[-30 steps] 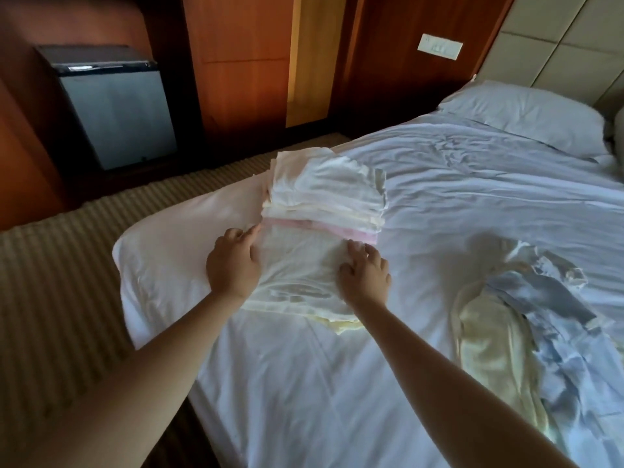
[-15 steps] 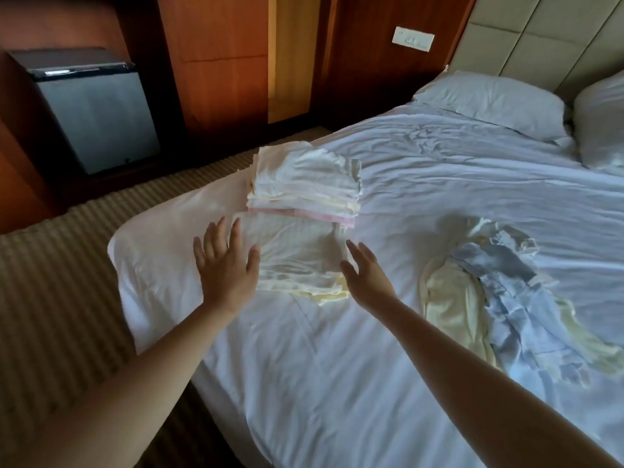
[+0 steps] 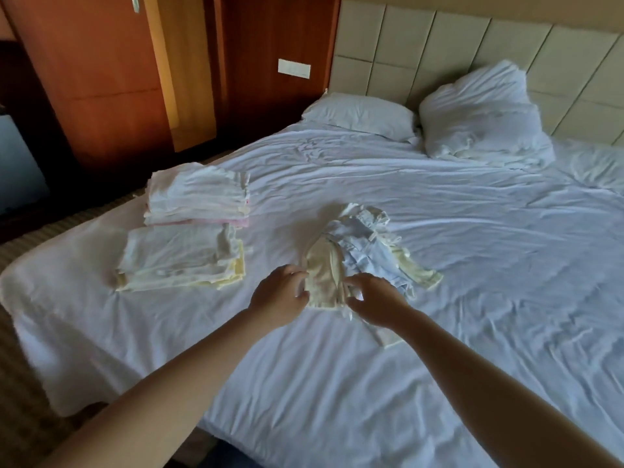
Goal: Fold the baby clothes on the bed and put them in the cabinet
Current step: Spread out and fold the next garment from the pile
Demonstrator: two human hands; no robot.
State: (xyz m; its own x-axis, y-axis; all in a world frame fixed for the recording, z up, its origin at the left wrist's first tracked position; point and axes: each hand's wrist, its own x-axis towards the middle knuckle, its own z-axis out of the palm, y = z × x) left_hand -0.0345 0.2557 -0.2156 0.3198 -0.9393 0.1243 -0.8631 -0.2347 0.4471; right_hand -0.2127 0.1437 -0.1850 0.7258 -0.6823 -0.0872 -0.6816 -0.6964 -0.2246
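Your left hand (image 3: 280,293) curls its fingers onto the left edge of the crumpled pale yellow cotton baby garment (image 3: 324,282). Your right hand (image 3: 374,298) hooks thumb and forefinger at its right edge; whether they pinch it I cannot tell. The garment lies at the front of a loose heap of light blue baby clothes (image 3: 366,255) in the middle of the white-sheeted bed (image 3: 472,298). A tall folded white stack (image 3: 199,197) and a flatter folded cream stack (image 3: 182,261) sit side by side near the bed's left edge.

Wrinkled matt white cotton sheet (image 3: 439,298), soft crumpled cloth baby clothes (image 3: 358,255), glossy reddish wood cabinet (image 3: 101,79), padded headboard (image 3: 422,52)
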